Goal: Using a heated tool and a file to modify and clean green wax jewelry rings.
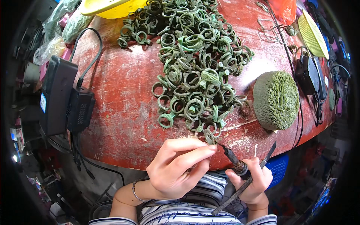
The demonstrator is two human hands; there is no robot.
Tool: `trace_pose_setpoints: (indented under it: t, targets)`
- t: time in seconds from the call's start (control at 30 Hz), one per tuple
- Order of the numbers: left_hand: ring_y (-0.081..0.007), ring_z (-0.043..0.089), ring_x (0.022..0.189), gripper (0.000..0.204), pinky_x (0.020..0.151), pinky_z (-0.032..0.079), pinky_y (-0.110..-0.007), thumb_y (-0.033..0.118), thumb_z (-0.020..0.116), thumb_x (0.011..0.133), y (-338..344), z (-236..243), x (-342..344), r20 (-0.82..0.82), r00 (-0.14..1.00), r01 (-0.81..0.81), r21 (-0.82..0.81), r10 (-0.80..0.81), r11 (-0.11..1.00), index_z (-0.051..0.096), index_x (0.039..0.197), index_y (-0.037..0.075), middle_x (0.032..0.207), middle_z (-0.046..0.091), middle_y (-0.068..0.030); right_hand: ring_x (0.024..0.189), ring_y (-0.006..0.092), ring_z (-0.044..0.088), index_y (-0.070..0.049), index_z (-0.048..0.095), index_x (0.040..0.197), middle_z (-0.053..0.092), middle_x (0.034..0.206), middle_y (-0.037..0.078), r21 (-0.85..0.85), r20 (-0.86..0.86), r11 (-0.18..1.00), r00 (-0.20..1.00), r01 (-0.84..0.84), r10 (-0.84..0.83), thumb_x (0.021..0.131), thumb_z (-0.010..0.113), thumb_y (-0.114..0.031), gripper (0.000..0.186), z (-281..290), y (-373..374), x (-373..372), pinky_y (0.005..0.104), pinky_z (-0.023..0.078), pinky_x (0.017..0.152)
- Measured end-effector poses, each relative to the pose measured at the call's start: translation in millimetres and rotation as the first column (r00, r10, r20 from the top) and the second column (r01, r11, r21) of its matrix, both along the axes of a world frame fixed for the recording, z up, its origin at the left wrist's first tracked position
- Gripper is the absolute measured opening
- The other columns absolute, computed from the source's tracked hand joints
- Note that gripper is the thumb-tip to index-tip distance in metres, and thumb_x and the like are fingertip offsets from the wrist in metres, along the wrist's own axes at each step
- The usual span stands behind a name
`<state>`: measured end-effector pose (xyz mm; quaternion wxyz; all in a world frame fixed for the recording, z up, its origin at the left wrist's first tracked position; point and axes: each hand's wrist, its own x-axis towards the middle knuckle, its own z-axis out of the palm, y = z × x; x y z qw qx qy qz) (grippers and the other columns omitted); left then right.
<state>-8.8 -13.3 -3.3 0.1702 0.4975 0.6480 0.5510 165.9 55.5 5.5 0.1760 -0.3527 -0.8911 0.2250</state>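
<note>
My left hand [180, 167] is closed in a pinch at the table's front edge, its fingertips on a small green ring [210, 135]. My right hand [255, 180] grips a pen-like tool with a thin dark tip, resembling a soldering iron [233, 157], and the tip points at that ring; whether it touches I cannot tell. A long, slim file [240, 190] also lies in the right hand, slanting across the fingers. Just beyond both hands spreads a large heap of green rings [195, 80], tangled over one another.
On the red, worn table [120, 108], a round green block with a grooved face [276, 101] stands at right. Black power boxes [62, 97] with cables sit at left, another black adapter [307, 75] at right. A yellow basin [116, 9] and pale green basket [314, 34] are farther back.
</note>
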Motion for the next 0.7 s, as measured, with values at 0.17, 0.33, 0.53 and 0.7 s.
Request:
trace_pose_setpoints:
  t: [0.17,0.33,0.53,0.7]
  targets:
    - [-0.0173,0.059,0.072,0.031,0.061,0.050,-0.025,-0.008,0.068,0.061,0.5,1.2,0.4,0.016,1.000,-0.022,-0.012,0.022,1.000,0.065,0.090,0.003,0.086,0.057,-0.0078,0.040,0.0177,0.049,-0.004,0.056,0.081,0.054,0.056,0.005,-0.014,-0.020,1.000,1.000,-0.006,0.005,0.060,0.079,-0.026,0.038,-1.7,1.2,-0.8,0.0252,0.038,0.039]
    - [-0.0177,0.059,0.074,0.031,0.062,0.050,-0.026,-0.008,0.068,0.062,-1.2,2.1,1.7,0.094,0.995,-0.025,-0.062,0.031,0.998,0.065,0.091,0.003,0.086,0.057,-0.0075,0.040,0.0184,0.050,-0.003,0.057,0.082,0.054,0.057,0.006,-0.019,0.017,1.000,1.000,-0.003,0.003,0.060,0.079,-0.026,0.038,0.7,0.7,-0.1,0.0254,0.037,0.038]
    - [-0.0182,0.060,0.076,0.032,0.062,0.054,-0.025,-0.010,0.067,0.062,0.2,3.2,-4.5,-0.146,0.982,0.116,-0.019,-0.117,0.993,0.061,0.091,0.002,0.091,0.053,-0.0094,0.044,0.0186,0.053,-0.001,0.057,0.084,0.055,0.060,0.007,-0.189,-0.086,0.982,0.996,0.018,-0.035,0.061,0.078,-0.023,0.038,1.9,3.7,1.5,0.0251,0.041,0.042]
    - [-0.0227,0.059,0.083,0.031,0.070,0.053,-0.030,-0.009,0.069,0.062,-2.5,-3.8,-0.3,-0.169,0.961,0.238,0.102,-0.219,0.966,0.062,0.091,0.000,0.092,0.053,-0.0103,0.058,0.0094,0.056,0.002,0.058,0.094,0.060,0.070,0.007,-0.647,-0.253,0.762,0.935,0.028,-0.249,0.067,0.075,-0.008,0.034,14.2,3.6,-10.8,0.0218,0.044,0.051]
